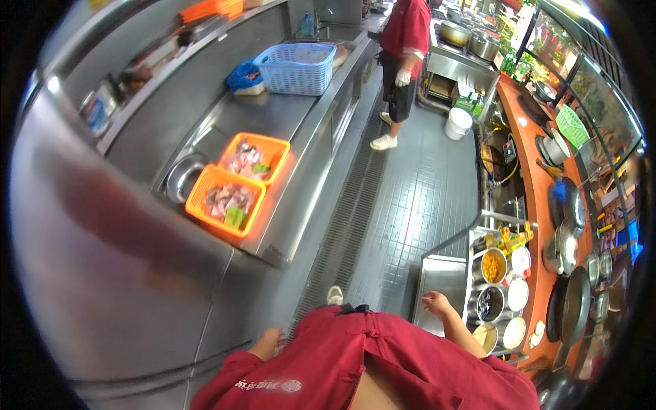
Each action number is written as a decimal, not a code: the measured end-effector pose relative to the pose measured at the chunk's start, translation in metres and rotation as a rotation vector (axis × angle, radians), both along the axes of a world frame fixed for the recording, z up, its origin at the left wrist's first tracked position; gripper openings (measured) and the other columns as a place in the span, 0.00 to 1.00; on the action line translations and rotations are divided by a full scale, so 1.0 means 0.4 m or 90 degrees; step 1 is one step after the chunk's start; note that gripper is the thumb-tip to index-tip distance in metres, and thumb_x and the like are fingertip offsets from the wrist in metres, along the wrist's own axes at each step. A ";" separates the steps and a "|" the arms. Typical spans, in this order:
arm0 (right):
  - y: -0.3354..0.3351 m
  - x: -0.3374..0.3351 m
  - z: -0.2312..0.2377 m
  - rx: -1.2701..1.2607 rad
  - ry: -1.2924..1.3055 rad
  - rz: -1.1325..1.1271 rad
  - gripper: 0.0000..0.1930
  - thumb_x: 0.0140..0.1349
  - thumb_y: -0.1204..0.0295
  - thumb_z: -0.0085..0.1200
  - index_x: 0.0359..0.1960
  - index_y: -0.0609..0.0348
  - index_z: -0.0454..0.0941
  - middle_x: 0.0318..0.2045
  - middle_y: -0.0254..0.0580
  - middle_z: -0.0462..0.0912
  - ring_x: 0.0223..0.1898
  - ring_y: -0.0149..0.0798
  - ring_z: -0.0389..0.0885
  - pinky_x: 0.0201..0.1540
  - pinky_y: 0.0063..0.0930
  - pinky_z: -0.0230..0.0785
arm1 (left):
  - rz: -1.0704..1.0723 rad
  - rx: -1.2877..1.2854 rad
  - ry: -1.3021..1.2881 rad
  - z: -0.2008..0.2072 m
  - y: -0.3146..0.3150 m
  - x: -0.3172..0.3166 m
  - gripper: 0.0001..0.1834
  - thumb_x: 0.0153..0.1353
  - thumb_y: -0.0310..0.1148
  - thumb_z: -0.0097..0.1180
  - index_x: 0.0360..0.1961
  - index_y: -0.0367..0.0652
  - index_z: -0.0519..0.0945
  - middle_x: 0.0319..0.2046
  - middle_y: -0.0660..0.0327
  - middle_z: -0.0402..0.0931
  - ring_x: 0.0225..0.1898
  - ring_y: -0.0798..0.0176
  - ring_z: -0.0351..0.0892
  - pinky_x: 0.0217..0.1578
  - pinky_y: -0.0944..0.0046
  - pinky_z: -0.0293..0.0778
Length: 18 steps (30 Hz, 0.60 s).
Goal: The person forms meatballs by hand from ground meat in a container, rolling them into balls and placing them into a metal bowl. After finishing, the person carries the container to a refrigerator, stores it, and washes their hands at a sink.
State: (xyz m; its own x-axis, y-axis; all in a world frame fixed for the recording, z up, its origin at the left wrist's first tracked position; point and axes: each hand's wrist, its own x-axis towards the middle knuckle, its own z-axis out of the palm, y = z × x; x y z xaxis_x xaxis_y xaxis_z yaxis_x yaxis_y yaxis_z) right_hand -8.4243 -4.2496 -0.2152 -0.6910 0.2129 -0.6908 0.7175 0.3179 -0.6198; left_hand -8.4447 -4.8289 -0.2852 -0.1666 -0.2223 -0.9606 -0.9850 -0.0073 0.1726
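Note:
My left hand (272,336) hangs low beside my red jacket, near the steel counter front. Its fingers are small and smeared, so I cannot make out their shape. My right hand (433,301) is held out over the edge of a steel worktop (439,277), its fingers loosely bent and apart, nothing seen in them. Beside that hand stand steel pots of seasoning, one with orange-yellow contents (492,265) and one with dark contents (488,303). On the left counter sit two orange baskets, a near one (198,206) and a far one (279,147), holding pale cut pieces with green tags.
A steel bowl (183,179) stands by the orange baskets, with a blue basket (295,70) farther along. Ahead, a person in red (404,31) stands by a floor drain grate (350,205). A white bucket (458,124) is on the floor; woks (576,305) line the right side.

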 end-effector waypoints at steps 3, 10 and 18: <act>0.054 -0.106 0.037 -0.083 0.039 -0.165 0.16 0.62 0.68 0.51 0.48 0.64 0.72 0.36 0.44 0.81 0.28 0.34 0.79 0.28 0.26 0.70 | -0.042 0.043 0.157 -0.060 0.047 -0.253 0.15 0.62 0.36 0.45 0.48 0.43 0.71 0.40 0.55 0.73 0.37 0.51 0.76 0.34 0.48 0.74; 0.139 -0.392 0.086 -0.098 0.093 -0.240 0.16 0.61 0.72 0.52 0.49 0.66 0.71 0.37 0.45 0.81 0.30 0.34 0.79 0.31 0.24 0.71 | -0.151 0.096 0.251 0.044 0.390 -0.874 0.18 0.61 0.37 0.48 0.51 0.48 0.68 0.42 0.59 0.74 0.39 0.54 0.76 0.37 0.53 0.73; 0.404 -0.760 0.012 -0.077 0.061 -0.145 0.16 0.61 0.72 0.51 0.49 0.66 0.71 0.35 0.47 0.82 0.29 0.33 0.79 0.31 0.24 0.71 | -0.205 0.070 0.193 0.058 0.687 -1.131 0.15 0.59 0.36 0.50 0.48 0.50 0.71 0.40 0.63 0.74 0.35 0.58 0.74 0.35 0.55 0.72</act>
